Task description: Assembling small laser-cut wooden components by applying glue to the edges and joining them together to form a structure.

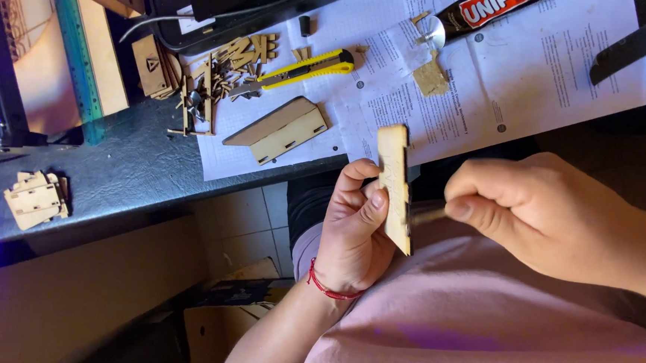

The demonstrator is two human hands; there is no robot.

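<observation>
**Wood piece up in your left hand, thin tool on its edge**

Centre of the frame: your left hand (353, 232) has the flat wood piece (395, 186) held upright, edge toward the camera, thumb and fingertips pinching it from either side near its lower half. A red string (329, 288) circles that wrist. From the right, your right hand (541, 217) comes in with fingers curled tight and pressed together around a thin tool (427, 215). Its tip meets the wood piece low on the right edge. The tool is blurred, so I can't tell what kind it is. Both hands hang over your lap, below the desk edge, above the pink cloth at lower right.

Up on the dark desk (129, 170), printed paper sheets (509, 73) cover the upper middle and right. On them lies a yellow knife (307, 68), and just below it a small wooden box shape (277, 130) on its side. A glue tube (490, 8) sits at the top edge, its nozzle pointing left, with a wood scrap (430, 77) just below. Left of the knife there's a heap of cut wooden bits (217, 74). Far left, near the desk's front edge, another small wooden assembly (36, 199) rests on its own.
</observation>
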